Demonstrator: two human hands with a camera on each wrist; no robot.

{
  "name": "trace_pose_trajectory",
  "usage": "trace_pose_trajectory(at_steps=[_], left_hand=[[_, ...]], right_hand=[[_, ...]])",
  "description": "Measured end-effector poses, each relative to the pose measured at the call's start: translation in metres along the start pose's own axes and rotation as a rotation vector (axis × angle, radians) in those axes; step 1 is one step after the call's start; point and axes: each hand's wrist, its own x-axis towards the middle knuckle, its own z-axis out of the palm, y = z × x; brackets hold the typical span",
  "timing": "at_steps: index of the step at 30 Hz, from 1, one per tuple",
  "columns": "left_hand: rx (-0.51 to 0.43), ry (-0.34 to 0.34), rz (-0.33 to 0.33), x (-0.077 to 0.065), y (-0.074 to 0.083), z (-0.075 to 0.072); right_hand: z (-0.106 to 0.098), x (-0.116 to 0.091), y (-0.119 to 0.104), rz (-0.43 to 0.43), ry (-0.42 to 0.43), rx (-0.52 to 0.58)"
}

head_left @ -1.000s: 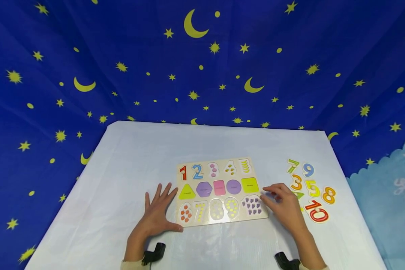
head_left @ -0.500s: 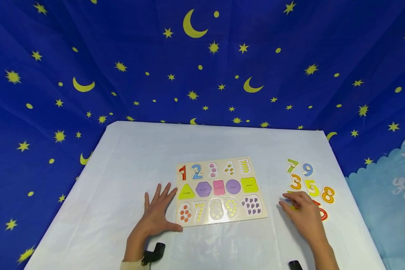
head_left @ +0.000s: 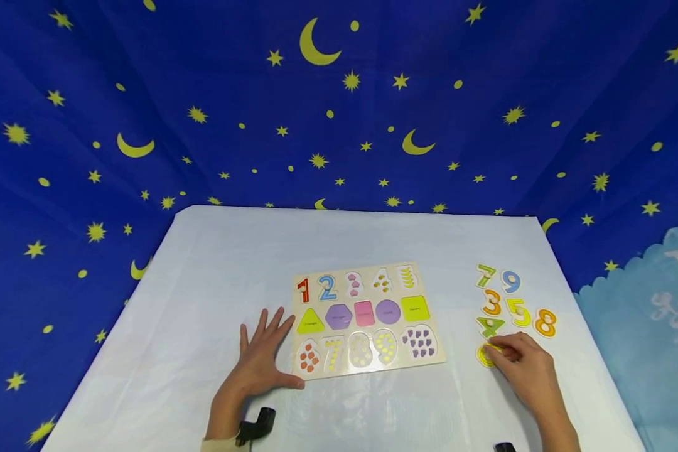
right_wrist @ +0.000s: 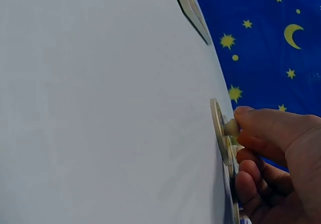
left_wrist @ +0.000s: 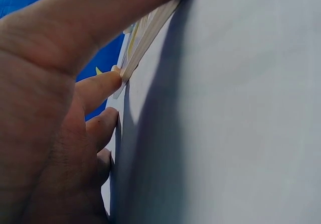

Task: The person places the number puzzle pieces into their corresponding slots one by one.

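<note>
Left hand (head_left: 262, 361): fingers spread apart, nothing pinched, at the left edge of the puzzle board (head_left: 398, 364), thumb by its near-left corner; board at roughly 2 o'clock from that hand. Red 1 (head_left: 303, 290) and blue 2 (head_left: 328, 288) sit in its 11 o'clock corner.

Yellow piece (head_left: 482, 356): between 3 and 4 o'clock from board, at 6 o'clock from green 4 (head_left: 490, 327). Digit mostly covered; can't tell if it's off the white tabletop (head_left: 260, 251). Thin, looks like stiff wood; should be light, not very fragile, printed face maybe slippery. Best hold: the knob (right_wrist: 231, 127), not the rim.

Right hand (head_left: 528, 367): thumb and finger clamped on that knob; yellow piece between 9 and 10 o'clock, right at the tips.
</note>
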Motion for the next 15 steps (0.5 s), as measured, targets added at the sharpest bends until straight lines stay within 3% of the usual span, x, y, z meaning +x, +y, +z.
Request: trace_pose_trajectory(at_steps=[8,15], left_hand=[[0.003,-0.008,-0.004,0.0001,-0.0012,-0.0002],[0.001,-0.009,0.003,-0.0001,0.0010,0.0000]], right_hand=[[-0.0043,-0.0010,0.0056,-0.089,-0.060,-0.028],[-0.0056,-0.0024,0.0102,-0.108,-0.119,-0.004]])
